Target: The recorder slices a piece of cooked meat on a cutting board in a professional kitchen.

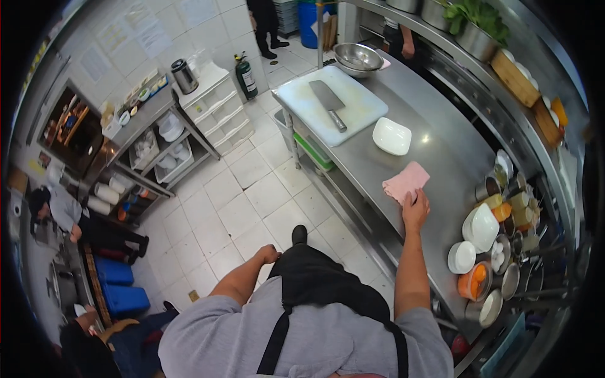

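My right hand [415, 210] rests on the near edge of a folded pink cloth [406, 181], fingers curled onto it, on the steel counter [435, 145]. Just beyond the cloth sits a white square bowl [392, 137]. Farther off, a cleaver [327, 97] lies flat on a white cutting board [296, 104], its handle toward me. My left hand [269, 254] hangs beside my black apron [328, 277], over the floor, with its fingers curled in. Whether anything is inside that hand is hidden.
Metal bowls [358, 57] stand past the board. White bowls [463, 257] and an orange-filled tub [474, 281] crowd the counter's right end. A shelf [441, 31] runs above. Left are white drawers [217, 107], a fire extinguisher [246, 77] and a co-worker [69, 214]; other people stand nearby.
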Tool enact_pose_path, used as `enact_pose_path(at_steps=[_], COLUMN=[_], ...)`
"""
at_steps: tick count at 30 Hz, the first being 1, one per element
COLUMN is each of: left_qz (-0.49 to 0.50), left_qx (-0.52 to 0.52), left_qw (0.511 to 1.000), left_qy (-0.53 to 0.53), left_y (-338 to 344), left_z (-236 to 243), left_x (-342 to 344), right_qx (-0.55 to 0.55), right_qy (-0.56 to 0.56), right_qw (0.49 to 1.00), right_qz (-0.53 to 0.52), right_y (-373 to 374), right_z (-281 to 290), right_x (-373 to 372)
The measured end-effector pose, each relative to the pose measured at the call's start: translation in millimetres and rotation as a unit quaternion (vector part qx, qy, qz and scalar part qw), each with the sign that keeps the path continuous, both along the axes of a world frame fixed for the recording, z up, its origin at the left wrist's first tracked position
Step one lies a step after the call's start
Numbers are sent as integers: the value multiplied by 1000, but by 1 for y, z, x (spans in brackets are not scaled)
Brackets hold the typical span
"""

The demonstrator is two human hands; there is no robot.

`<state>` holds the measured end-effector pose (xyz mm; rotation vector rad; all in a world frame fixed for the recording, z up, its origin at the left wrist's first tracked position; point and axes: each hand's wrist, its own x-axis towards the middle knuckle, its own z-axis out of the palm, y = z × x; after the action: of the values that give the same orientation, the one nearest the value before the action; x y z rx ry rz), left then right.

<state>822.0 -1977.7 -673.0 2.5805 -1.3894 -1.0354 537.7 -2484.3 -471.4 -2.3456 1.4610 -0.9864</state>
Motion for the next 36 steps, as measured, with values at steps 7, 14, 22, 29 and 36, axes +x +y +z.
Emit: enact_pose_path(at_steps=[7, 14, 22, 29, 36], left_qz=[147, -131, -123, -350, 120], left_qx=[74, -17, -319, -317, -42], left_qw=[983, 972, 937, 849, 970], left_qy=[75, 195, -75, -237, 209], left_y=[-53, -47, -132, -11, -64], left_z=[0, -17, 68, 5, 50], left_x=[19, 13, 98, 50, 24], right_qx=[2, -57, 37, 20, 28], right_qy=[5, -34, -75, -38, -46], right_qw=[1000, 998, 996, 998, 998], right_qz=[-17, -5, -38, -38, -21], right_y=[-22, -11, 17, 4, 2], right_z=[-11, -37, -11, -10, 10], right_x=[-13, -11, -27, -21, -19])
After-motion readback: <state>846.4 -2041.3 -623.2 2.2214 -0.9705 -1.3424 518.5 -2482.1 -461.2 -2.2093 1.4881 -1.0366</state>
